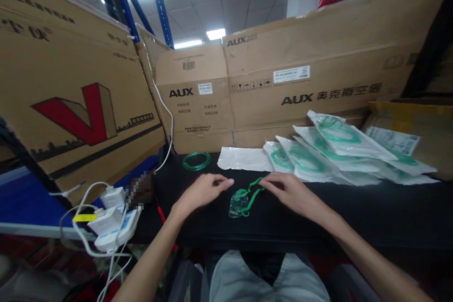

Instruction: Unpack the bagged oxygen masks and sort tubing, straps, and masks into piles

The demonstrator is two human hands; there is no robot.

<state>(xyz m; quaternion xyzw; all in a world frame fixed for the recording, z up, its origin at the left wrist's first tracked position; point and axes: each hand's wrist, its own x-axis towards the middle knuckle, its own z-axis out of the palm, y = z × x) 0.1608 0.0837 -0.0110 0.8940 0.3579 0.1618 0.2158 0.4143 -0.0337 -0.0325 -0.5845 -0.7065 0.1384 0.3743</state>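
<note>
1. The fingers (271, 178) of my right hand (292, 192) are pinching a green strap (252, 199), leaving hardly any gap at the tips.
2. My left hand (201, 192) is curling, its thumb and index tips coming close together; from out here I am unable to tell whether they are meeting or gripping anything.
3. The clear mask (235, 205) is lying on the black desk (382, 212) between both hands, its strap running up to the right one. The desk's near edge is passing just below it.
4. Along the far edge, I am seeing a coil of green tubing (196, 168) and a flat white packet (242, 158) sitting before the cardboard panels (300, 71).
5. Overlapping pouches (341, 148) are crowding the far right, crossing in front of a carton (432, 137).
6. I am getting most sideways room right of the right forearm (357, 245); left of the left forearm (155, 252), a power strip (122, 233) and its white cables are narrowing my margin.
</note>
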